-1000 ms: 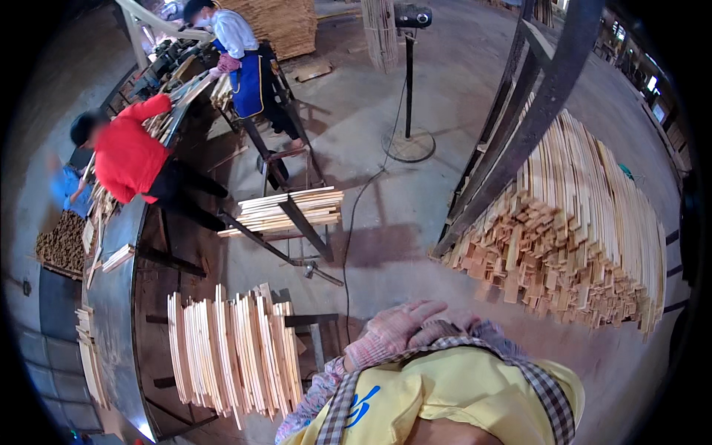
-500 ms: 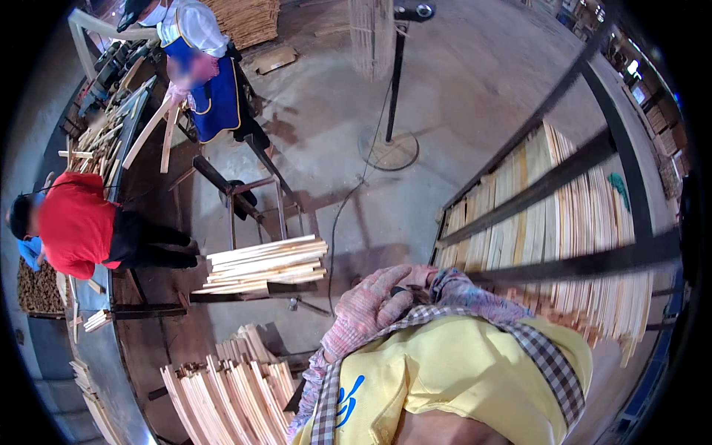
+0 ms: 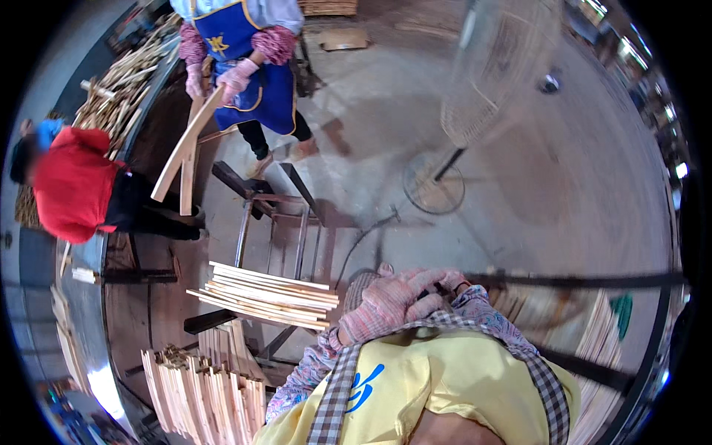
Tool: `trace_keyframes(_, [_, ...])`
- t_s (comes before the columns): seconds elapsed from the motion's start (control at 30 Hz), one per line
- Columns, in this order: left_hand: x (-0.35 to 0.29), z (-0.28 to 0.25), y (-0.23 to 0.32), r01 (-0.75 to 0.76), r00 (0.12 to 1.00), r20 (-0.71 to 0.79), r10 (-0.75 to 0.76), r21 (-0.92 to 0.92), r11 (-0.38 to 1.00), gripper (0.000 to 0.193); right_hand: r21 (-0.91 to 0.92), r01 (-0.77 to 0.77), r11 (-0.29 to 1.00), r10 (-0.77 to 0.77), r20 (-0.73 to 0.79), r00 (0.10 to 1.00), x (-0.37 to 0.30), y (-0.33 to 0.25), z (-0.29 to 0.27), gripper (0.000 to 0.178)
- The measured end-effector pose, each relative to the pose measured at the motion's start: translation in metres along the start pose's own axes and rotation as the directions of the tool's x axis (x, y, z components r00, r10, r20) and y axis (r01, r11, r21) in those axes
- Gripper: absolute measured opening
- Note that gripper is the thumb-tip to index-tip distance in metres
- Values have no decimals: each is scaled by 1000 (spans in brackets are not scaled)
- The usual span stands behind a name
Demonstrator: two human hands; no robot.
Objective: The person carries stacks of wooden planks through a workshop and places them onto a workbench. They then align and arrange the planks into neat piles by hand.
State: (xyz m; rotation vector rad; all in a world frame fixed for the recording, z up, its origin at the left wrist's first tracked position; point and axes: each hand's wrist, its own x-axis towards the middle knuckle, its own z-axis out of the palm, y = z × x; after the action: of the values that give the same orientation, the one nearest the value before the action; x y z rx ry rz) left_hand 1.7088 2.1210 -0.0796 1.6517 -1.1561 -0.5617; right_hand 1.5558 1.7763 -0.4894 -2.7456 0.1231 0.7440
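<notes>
Both my hands wear pink-grey knitted gloves and are pressed together in front of my yellow top. My left hand [image 3: 378,305] lies at the left, its fingers bent and closed against my right hand [image 3: 439,280]. Whatever may be between them is hidden. The fingers of my right hand are mostly covered by the overlap. Just left of my hands, a row of pale wooden slats [image 3: 263,295] rests on a dark metal stand [image 3: 300,241]. Below that, a bundle of upright wooden strips [image 3: 204,393] stands close to my left sleeve.
A co-worker in a blue apron [image 3: 248,70] holds curved wooden pieces [image 3: 189,152]. A person in red [image 3: 78,185] bends over a long bench [image 3: 96,326] with wood. A standing fan [image 3: 475,96] is ahead; a metal rack [image 3: 578,281] with stacked boards is at right.
My view has turned to the right rack's side, shifting it lower. My hands stay together, fingers now overlapping more. The co-worker in the apron has turned toward me with the wooden pieces.
</notes>
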Motion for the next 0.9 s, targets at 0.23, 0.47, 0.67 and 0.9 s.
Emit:
trace_keyframes(0.23, [34,-48,-27,308,930,-198,-310,-43,951,46,136,64,989,-105,323,941,152,-137,-219,43])
trace_keyframes(0.47, [85,-102,-97,356,865,-252,-434,-300,885,45,26,281,959,-278,256,926,309,-187,-284,51])
trace_keyframes(0.67, [154,-199,-169,279,795,-478,-374,-260,925,43,28,88,996,-92,361,928,416,-173,-347,49])
trace_keyframes(0.9, [182,-279,-189,395,660,-565,-496,-300,868,45,94,79,992,-107,356,928,476,-189,-426,45])
